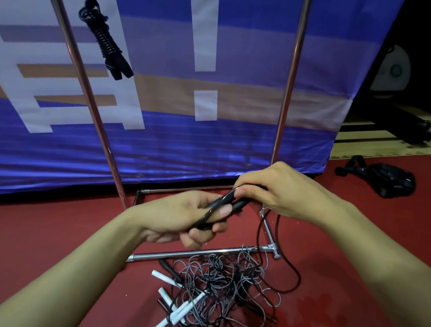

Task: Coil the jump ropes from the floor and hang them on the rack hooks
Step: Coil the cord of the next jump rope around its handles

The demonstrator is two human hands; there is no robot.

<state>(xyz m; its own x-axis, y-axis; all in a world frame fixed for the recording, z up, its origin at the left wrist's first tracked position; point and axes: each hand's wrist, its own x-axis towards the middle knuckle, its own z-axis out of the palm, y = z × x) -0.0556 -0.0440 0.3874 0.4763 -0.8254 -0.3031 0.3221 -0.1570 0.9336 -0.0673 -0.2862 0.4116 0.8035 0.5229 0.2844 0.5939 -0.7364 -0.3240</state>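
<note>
My left hand [191, 218] grips the two black handles [220, 209] of a jump rope side by side, above the floor. At their far ends my right hand [280, 190] pinches the same handles. The black cord [292, 269] of this rope hangs down from my right hand and loops onto the floor. Below lies a tangled pile of jump ropes [219, 289], black and grey cords with white and black handles. One coiled black rope [105, 39] hangs high on the metal rack [291, 73] at the upper left.
The rack's base bars [193, 254] lie on the red floor just behind the pile. A blue banner [174, 146] stands behind the rack. A black strapped object [382, 178] lies on the floor at the right, with wooden flooring beyond.
</note>
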